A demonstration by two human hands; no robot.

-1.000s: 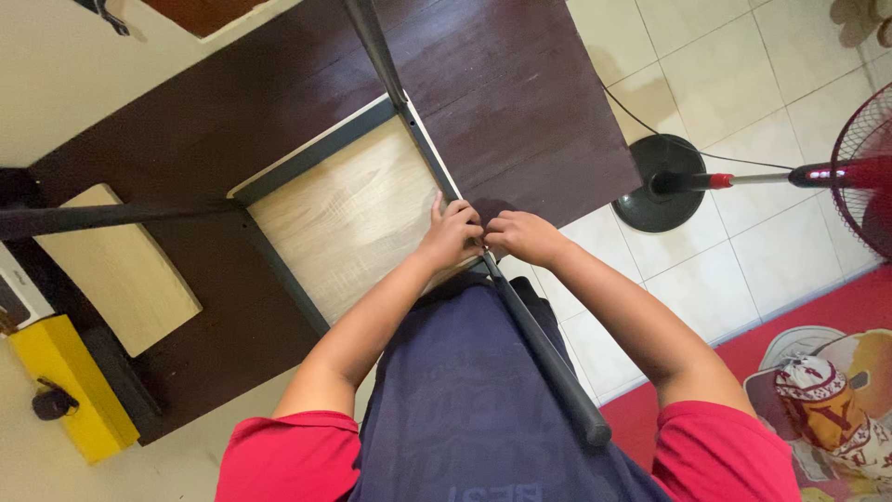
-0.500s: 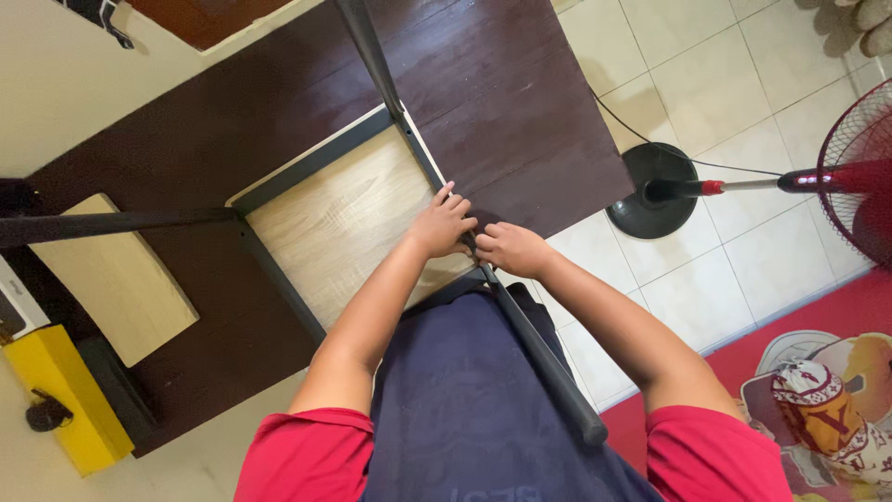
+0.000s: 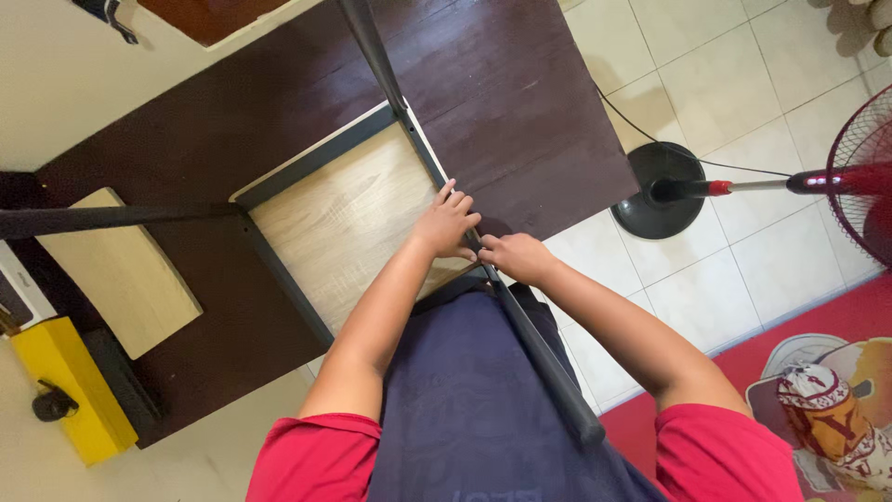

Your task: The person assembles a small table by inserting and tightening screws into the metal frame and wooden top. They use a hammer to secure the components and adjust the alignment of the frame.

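Note:
A light wooden panel [image 3: 348, 223] sits inside a dark metal frame [image 3: 316, 160], lying on a dark brown board [image 3: 520, 102] on the floor. My left hand [image 3: 448, 223] rests with fingers spread over the frame's right rail, at the panel's edge. My right hand [image 3: 514, 257] is curled around the near corner of that frame, where a black metal leg [image 3: 548, 363] runs toward me. Whether my right hand holds a small part is hidden. A second black leg [image 3: 102, 219] sticks out to the left.
A standing fan with a round black base [image 3: 658, 191] and red cage [image 3: 864, 167] stands on the tiled floor at right. A second light wooden board [image 3: 125, 274] lies left, beside a yellow box [image 3: 65, 390]. A red patterned mat [image 3: 827, 390] lies at lower right.
Both hands have shifted slightly along the frame rail, away from me; the left hand has flattened onto the rail. The view has tilted a little.

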